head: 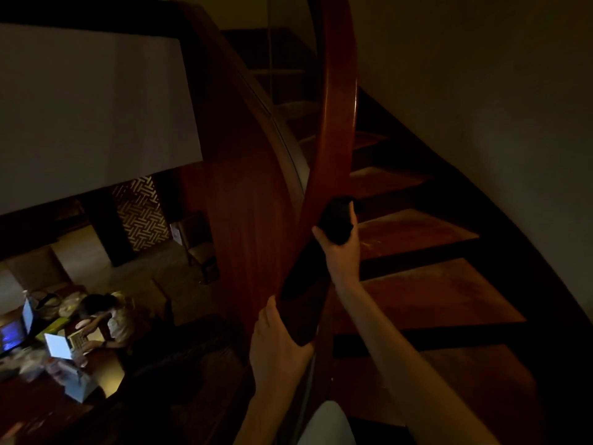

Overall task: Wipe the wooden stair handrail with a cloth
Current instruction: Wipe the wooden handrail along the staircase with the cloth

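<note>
Wiping is judged under way: a dark cloth [337, 220] is held against the wooden handrail [340, 91], clutched by the right grip [342, 250] on an outstretched arm. Nearer the body, the handrail is clasped by the left grip [276, 342]. Next, a steady slide along the curve is called for.

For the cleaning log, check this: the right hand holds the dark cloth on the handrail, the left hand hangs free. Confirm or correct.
The left hand does not hang free: in the head view it grips the handrail, nearer the person. The right hand does hold the dark cloth on the handrail.
</note>
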Action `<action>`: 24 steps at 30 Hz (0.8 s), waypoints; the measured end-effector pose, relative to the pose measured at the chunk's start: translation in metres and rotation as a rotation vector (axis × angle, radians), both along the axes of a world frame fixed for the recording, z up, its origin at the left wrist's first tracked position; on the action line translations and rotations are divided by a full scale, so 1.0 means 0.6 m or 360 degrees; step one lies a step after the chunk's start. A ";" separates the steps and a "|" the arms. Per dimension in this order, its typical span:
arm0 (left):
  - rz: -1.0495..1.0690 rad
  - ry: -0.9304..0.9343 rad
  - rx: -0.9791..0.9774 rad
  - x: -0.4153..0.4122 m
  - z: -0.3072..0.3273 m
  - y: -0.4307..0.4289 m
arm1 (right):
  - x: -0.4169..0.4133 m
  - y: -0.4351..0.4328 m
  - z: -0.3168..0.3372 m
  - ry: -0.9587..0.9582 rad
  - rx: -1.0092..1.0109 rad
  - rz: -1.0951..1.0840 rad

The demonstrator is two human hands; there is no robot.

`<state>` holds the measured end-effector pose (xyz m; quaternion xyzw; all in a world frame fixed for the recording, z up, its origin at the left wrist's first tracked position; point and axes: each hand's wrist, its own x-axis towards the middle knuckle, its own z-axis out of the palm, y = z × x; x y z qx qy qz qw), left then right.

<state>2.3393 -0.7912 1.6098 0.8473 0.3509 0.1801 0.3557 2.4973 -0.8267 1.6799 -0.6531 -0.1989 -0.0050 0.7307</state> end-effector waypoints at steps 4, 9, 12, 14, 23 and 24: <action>-0.0043 -0.0038 0.0093 -0.003 -0.003 -0.002 | -0.070 -0.013 -0.071 -0.0089 -0.0033 -0.0039; -0.0071 -0.0014 0.0117 -0.006 -0.012 0.005 | -0.019 0.000 -0.014 -0.0195 -0.0133 -0.0068; -0.0073 -0.0008 0.0064 -0.013 -0.015 0.009 | 0.016 0.022 0.029 0.0047 0.0047 -0.0172; -0.0113 0.0021 0.0032 -0.021 -0.018 0.009 | 0.000 0.031 0.023 0.0021 -0.0036 -0.0301; -0.0376 -0.0087 0.0516 -0.054 -0.089 0.027 | -0.157 -0.048 -0.153 -0.1231 -0.1046 -0.0280; -0.0390 -0.0144 0.0547 -0.061 -0.110 0.035 | -0.159 -0.042 -0.165 -0.1296 -0.1054 -0.0368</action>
